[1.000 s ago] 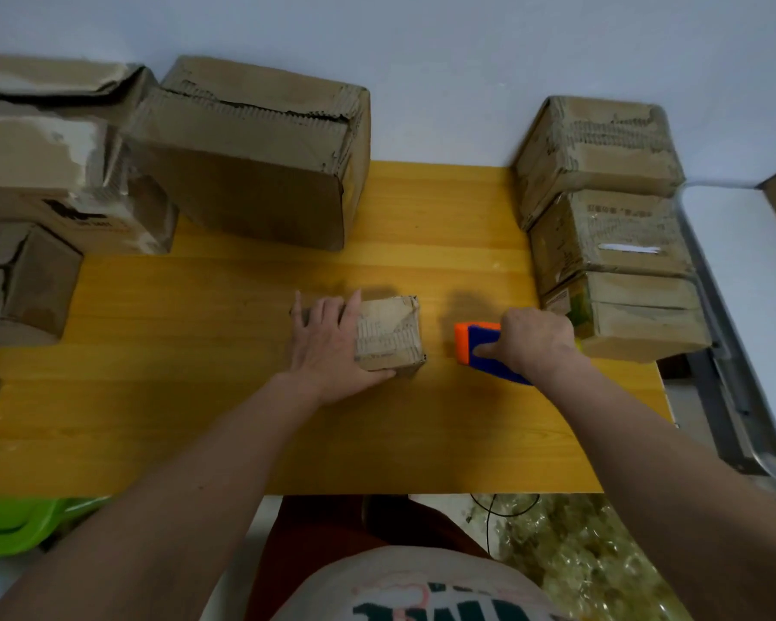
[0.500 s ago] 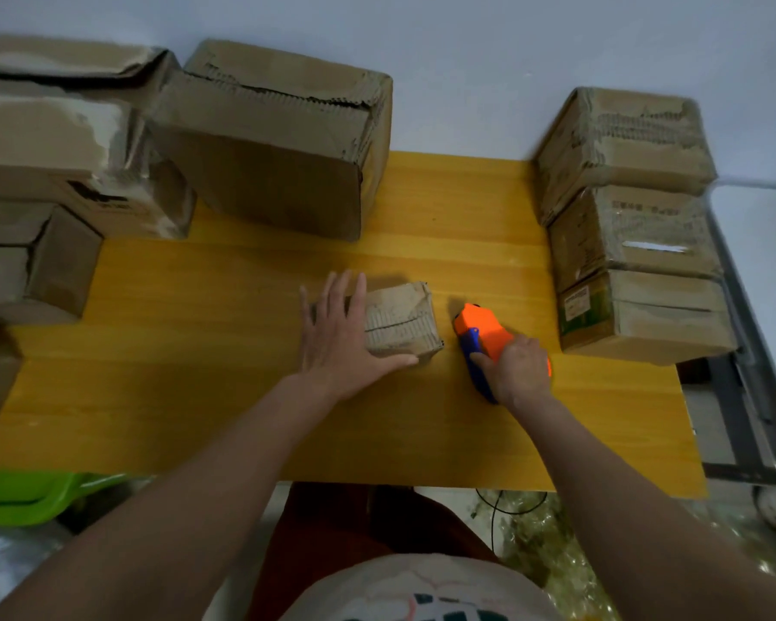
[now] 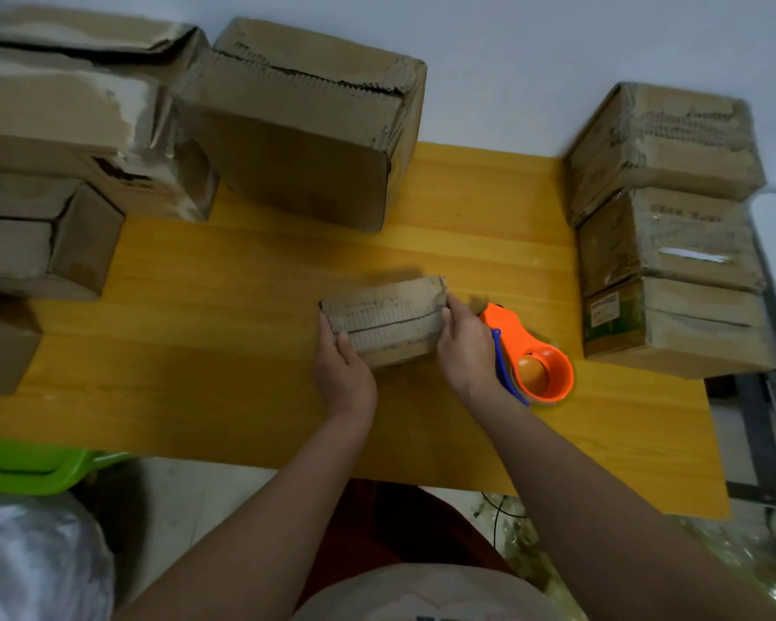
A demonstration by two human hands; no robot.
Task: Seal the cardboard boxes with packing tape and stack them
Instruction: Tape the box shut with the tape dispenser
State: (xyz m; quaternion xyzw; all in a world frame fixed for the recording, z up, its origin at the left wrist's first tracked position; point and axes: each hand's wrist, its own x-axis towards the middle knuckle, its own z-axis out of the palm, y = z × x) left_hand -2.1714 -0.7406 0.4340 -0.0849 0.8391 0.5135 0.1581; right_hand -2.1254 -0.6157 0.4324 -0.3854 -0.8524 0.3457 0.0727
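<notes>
I see a yellow wooden bench (image 3: pixel 243 360) from above, with my two bare arms reaching in from the bottom of the frame. At the centre of the frame sits a small worn cardboard box (image 3: pixel 386 322). My left hand (image 3: pixel 343 374) grips its left end, fingers curled round the near corner. My right hand (image 3: pixel 464 347) grips its right end, fingers pressed together against the side and thumb on top. The box looks slightly tilted, its right end higher in the frame; I cannot tell whether it is lifted off the bench.

Just right of my right hand, an orange tape dispenser (image 3: pixel 529 356) with a blue blade part lies on the bench, touched by neither hand.

At the right edge of the frame stands a stack of three boxes (image 3: pixel 673 235), one on another. At upper centre is a large battered box (image 3: pixel 305 127). At upper left more boxes (image 3: pixel 63 141) are piled and overlapping.

At lower left, off the bench, I see a green plastic container (image 3: pixel 28 468) and a pale plastic bag (image 3: pixel 32 562).
</notes>
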